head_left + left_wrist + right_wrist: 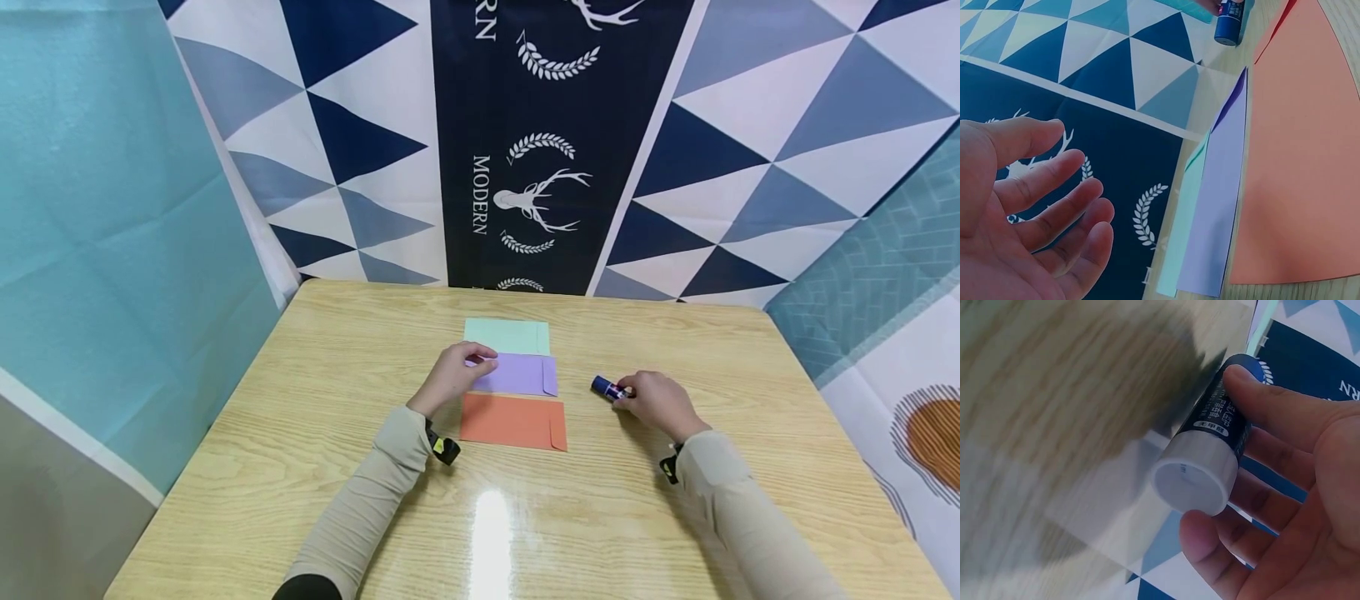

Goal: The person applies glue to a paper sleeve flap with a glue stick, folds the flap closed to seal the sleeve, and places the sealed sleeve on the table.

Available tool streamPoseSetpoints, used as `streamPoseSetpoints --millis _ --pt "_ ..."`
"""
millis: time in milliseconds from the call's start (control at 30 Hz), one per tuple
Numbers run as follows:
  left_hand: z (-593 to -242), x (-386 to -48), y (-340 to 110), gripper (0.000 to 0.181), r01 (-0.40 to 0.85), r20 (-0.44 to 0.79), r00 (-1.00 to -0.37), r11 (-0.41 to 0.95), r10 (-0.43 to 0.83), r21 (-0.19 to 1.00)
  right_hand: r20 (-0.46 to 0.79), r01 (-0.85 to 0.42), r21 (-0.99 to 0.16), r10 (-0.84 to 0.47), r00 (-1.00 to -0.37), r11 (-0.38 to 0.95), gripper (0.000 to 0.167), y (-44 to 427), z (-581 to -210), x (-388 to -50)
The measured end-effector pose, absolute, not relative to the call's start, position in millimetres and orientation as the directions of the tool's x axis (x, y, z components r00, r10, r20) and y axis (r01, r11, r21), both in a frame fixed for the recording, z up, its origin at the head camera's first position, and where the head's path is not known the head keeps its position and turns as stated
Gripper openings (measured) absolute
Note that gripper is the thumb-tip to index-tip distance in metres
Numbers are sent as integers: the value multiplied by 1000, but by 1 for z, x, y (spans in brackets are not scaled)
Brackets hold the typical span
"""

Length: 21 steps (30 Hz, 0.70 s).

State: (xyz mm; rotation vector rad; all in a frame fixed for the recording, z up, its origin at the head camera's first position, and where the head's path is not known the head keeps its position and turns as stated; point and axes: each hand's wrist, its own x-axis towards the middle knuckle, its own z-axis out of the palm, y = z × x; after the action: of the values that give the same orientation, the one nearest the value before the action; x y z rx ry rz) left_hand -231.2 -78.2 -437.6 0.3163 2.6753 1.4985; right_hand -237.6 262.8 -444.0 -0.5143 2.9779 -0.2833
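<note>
Three paper envelopes lie in a column on the wooden table: a mint green envelope at the back, a purple envelope in the middle and an orange envelope nearest. Over the purple one's left end is my left hand, fingers loosely bent and nothing in them; in its wrist view the palm is bare. To the right of the envelopes, my right hand grips a dark blue glue stick. Seen from the right wrist, thumb and fingers hold the glue stick, its white base end towards the camera.
The light wooden table ends at a wall cloth of blue and white triangles with a dark deer-print strip. A teal cloth hangs along the left side, and another patterned cloth along the right.
</note>
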Motion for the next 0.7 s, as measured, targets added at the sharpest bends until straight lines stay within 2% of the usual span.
streamPoseSetpoints --millis 700 --pt "-438 -229 -81 27 123 24 -980 508 197 853 -83 -293 -187 -312 -946 938 34 264 -450 -238"
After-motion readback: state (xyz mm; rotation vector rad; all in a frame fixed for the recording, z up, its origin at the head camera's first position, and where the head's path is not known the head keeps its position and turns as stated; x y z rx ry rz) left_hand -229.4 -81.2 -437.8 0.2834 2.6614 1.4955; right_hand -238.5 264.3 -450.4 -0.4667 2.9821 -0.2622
